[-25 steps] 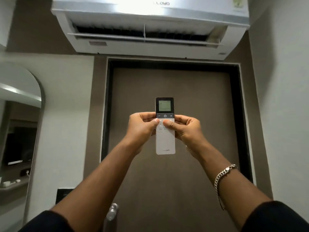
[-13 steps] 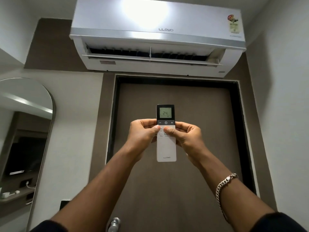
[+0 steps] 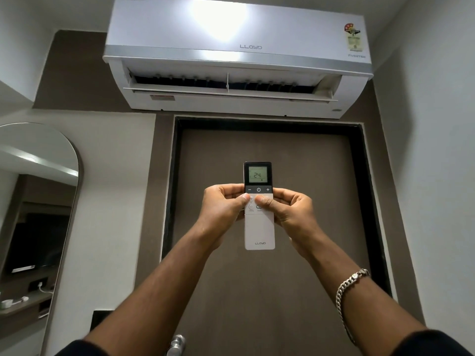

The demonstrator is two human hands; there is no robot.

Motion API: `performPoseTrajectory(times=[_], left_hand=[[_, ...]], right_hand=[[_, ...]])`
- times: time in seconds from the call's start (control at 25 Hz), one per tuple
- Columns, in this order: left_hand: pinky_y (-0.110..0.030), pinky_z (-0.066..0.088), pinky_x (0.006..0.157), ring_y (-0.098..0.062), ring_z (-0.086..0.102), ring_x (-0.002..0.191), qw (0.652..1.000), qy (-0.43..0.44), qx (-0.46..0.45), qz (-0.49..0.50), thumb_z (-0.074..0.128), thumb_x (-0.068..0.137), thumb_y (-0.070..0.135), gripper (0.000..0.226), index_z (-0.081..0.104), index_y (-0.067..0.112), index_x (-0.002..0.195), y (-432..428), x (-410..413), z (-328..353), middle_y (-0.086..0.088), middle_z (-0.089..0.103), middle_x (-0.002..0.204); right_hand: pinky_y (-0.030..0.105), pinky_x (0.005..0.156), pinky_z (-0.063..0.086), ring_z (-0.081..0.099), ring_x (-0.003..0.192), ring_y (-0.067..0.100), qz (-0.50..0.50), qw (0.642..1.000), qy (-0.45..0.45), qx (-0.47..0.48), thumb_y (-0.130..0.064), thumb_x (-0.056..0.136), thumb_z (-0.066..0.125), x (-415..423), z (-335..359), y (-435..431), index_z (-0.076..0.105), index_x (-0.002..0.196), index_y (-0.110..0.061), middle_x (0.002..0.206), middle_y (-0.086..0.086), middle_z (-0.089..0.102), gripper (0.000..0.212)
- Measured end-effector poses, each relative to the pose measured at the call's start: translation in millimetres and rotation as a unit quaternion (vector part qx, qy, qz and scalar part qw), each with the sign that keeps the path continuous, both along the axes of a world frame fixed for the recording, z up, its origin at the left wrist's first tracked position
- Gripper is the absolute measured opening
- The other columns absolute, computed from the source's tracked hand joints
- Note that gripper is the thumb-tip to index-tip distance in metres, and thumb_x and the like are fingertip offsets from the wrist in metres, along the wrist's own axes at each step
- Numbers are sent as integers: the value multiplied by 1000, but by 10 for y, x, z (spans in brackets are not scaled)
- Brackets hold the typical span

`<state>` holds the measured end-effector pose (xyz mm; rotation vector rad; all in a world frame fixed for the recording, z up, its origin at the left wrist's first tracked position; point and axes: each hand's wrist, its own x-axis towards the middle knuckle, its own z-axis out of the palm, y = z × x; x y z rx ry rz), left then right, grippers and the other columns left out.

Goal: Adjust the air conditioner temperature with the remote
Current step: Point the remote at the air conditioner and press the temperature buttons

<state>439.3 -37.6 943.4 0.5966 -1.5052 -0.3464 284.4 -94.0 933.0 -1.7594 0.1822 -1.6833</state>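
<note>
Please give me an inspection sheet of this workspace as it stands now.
Surface: nothing seen; the work is done in the air.
Job's things: Lloyd remote upright, display reading 24; Lloyd air conditioner above the door, louver open.
Clutter: small white items on the shelf reflected in the mirror.
Grips: left hand and right hand both hold the remote, thumbs on its white buttons.
Cables: white cable plugged in, seen in the mirror.
Surroundings: white walls; chain bracelet on the right wrist.
</note>
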Motion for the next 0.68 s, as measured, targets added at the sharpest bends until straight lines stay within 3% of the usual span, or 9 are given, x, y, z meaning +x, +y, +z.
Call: performPoseTrajectory(times=[0.28,0.52,0.68], left_hand=[[-19,56,58,-11,74,80,1000,7,2,5,65,86,13,18,66,14,103,-21,-2,28,2,75,89],[-20,57,59,-11,74,80,1000,2,3,13,64,86,15,14,65,19,100,-40,3,27,-1,74,92],[-18,56,58,-10,74,79,1000,1,9,20,64,86,14,21,64,11,108,-55,0,17,-3,74,94]], right_hand=[[34,73,61,76,87,25,-2,1000,-3,10,-26,57,84,16,39,-57,70,105,-4,100,14,78,55],[30,70,62,77,83,22,0,1000,-3,3,-26,57,83,10,33,-72,70,102,-6,97,11,78,51],[28,67,61,77,83,21,6,1000,-4,-2,-26,57,82,9,14,-85,71,98,-9,96,10,79,46]])
